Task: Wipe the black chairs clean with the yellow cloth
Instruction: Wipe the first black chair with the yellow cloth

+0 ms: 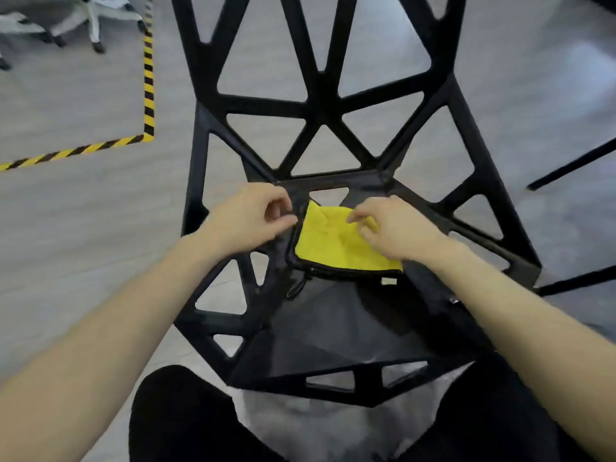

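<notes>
A black chair (320, 105) with an open lattice of triangular gaps stands right in front of the person, its back on the far side and its seat reaching toward their legs. On the far part of the seat, close to where it meets the back, lies a yellow cloth (333, 241), folded and a bit rumpled, with a dark stitched edge along its near and left sides and a small pale tag (389, 281) sticking out at the near right corner.

The right hand (396, 228) sits on the right part of the cloth, fingers curled, the grip pinching a fold of the yellow fabric between thumb and fingertips. The left hand (253, 218) is just beside the cloth's left edge, over the black frame; its thumb and fingers are curled in toward each other, but whether they pinch the dark edge of the cloth or only close on themselves I cannot tell. Both forearms are bare and reach in from the near corners.

The floor (83, 228) is grey. A strip of yellow-and-black tape (148, 78) runs along it on the left, turning a corner near the chair's left side. At the far left stand the white wheeled bases of office chairs (93, 18). On the right, thin black legs (573, 168) of other furniture cross the floor.
</notes>
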